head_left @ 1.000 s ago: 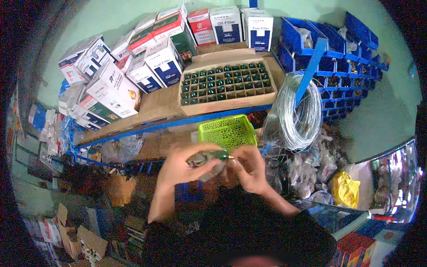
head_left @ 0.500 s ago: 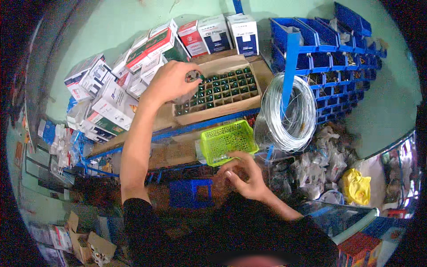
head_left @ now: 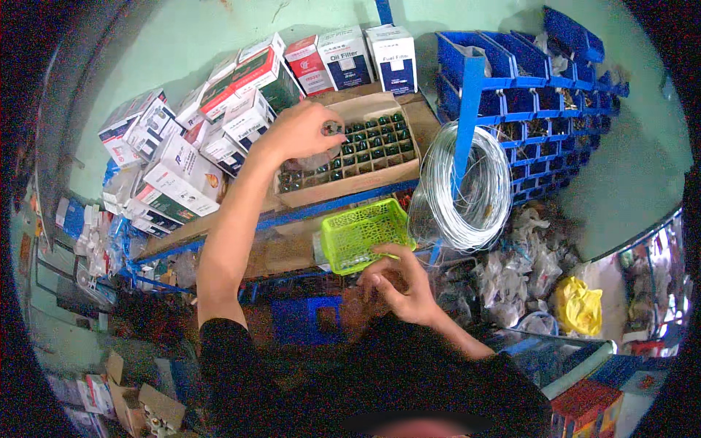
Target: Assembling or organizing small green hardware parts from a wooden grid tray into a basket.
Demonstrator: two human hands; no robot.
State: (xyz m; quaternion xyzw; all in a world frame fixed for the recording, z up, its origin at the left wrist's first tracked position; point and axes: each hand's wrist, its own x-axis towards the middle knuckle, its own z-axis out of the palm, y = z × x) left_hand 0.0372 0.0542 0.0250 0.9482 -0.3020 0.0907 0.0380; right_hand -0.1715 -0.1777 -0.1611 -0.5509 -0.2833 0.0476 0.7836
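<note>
My left hand (head_left: 305,131) reaches over a shallow cardboard box (head_left: 358,180) with a divider grid. Its fingers curl round something small and roundish that I cannot make out. Rows of small dark green, shiny round-topped pieces (head_left: 369,142) fill many of the box's cells; hand and wrist hide the box's left back part. My right hand (head_left: 409,288) hangs by the front of a lime-green plastic basket (head_left: 365,233). Its fingers are bent, with a gap between thumb and index finger, and I see nothing held. Whether the index finger touches the basket's rim I cannot tell.
Filter cartons (head_left: 182,175) crowd the shelf's left and back. A coil of silvery wire (head_left: 478,197) hangs by a blue post (head_left: 467,109) on the right. Stacked blue bins (head_left: 537,102) stand behind it. Plastic bags and a yellow bag (head_left: 579,306) lie lower right.
My left hand has moved slightly right over the cardboard box, its fingers still curled. The right hand is a little nearer the basket. The whole view has shifted slightly.
</note>
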